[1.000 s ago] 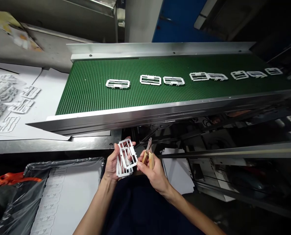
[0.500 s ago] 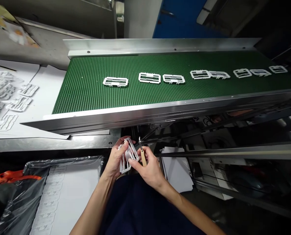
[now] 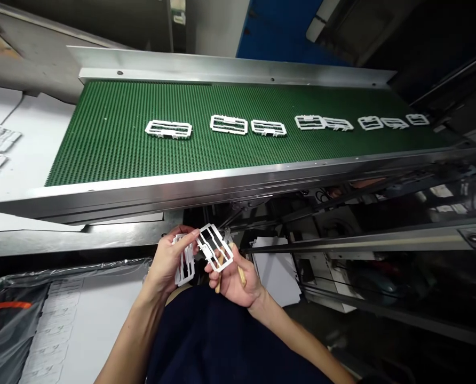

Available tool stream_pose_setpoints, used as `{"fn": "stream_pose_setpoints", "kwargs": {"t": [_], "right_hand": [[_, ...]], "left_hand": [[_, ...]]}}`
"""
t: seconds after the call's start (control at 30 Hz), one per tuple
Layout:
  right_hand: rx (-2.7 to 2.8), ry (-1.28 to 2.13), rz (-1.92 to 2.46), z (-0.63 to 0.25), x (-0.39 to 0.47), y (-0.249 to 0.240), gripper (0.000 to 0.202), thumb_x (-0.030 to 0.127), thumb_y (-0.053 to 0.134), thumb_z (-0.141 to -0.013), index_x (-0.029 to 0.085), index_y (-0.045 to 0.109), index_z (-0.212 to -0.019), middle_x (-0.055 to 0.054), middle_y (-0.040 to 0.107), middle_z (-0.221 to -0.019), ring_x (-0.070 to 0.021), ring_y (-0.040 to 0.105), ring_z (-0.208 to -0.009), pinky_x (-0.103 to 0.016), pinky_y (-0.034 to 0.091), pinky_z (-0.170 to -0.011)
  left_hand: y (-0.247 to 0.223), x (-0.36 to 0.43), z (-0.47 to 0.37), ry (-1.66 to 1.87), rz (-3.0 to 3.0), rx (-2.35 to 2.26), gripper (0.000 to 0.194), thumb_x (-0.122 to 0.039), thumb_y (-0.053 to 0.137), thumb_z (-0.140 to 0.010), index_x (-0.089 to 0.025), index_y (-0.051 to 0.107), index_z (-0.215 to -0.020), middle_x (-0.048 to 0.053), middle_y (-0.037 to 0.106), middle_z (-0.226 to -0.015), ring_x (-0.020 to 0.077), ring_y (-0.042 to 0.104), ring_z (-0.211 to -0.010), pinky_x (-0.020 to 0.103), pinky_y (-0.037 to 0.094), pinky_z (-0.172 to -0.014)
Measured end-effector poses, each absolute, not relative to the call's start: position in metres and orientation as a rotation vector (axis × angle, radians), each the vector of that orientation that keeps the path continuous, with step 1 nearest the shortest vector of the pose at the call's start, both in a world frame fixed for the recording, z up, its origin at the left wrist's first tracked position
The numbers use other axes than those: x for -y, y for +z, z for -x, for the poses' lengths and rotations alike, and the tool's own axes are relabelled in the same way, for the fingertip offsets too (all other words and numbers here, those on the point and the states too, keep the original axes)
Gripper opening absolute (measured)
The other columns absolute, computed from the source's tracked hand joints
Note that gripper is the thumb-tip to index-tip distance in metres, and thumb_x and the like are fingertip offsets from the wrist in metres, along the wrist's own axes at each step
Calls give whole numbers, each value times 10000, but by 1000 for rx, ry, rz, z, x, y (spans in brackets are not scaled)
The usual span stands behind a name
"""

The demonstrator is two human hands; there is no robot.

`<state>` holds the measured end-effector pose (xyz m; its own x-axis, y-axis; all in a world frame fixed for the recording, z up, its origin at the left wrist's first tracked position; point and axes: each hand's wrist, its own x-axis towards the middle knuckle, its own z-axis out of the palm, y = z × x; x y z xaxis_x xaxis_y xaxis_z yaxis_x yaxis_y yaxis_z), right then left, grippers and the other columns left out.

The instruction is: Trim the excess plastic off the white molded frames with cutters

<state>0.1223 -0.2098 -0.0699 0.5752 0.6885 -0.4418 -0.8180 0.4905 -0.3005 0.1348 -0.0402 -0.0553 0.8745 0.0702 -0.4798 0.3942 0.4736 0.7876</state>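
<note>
While both hands (image 3: 200,261) gripping white frames (image 3: 215,246), right also cutters (image 3: 238,269); stacked frames (image 3: 57,325) in lined bin (image 3: 6,314).

- White plastic frame (image 3: 215,247): flat moulded part with rectangular openings and thin bars, tilted, face up toward the camera, pinched between both hands below the conveyor edge.
- Second white plastic frame (image 3: 183,261): same kind, held nearly on edge in the left palm, just left of the first.
- Cutting pliers (image 3: 230,261): tan handles, metal tip behind the first frame, in the right hand.
</note>
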Motion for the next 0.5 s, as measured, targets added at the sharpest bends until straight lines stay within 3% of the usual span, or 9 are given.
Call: {"fn": "stream_pose_setpoints", "kwargs": {"t": [0.2,0.37,0.5], "right_hand": [[-274,809,800,-122,206,-69,399,553,517,-804,172,495,-917,-65,652,-770,-125,577,-658,-255,444,-655],[-26,529,1740,-116,196,-65,349,456,624,-754,195,482,-936,-22,607,-802,-139,570,-706,-261,446,-693],[39,512,2135,-107,183,-70,341,409,593,-756,217,509,-1025,-28,634,-839,-175,594,-772,-263,442,-694]], "left_hand": [[-63,49,-141,-167,-1020,-584,274,-357,732,-666,-156,591,-789,-24,562,-603,96,488,-497,180,390,-455],[-82,62,-141,-62,-1035,-674,338,-453,705,-671,-154,607,-794,5,609,-677,127,551,-573,205,425,-507],[-99,65,-135,-38,-1007,-717,313,-459,680,-688,-171,613,-790,0,604,-648,143,565,-558,232,433,-504]]}}
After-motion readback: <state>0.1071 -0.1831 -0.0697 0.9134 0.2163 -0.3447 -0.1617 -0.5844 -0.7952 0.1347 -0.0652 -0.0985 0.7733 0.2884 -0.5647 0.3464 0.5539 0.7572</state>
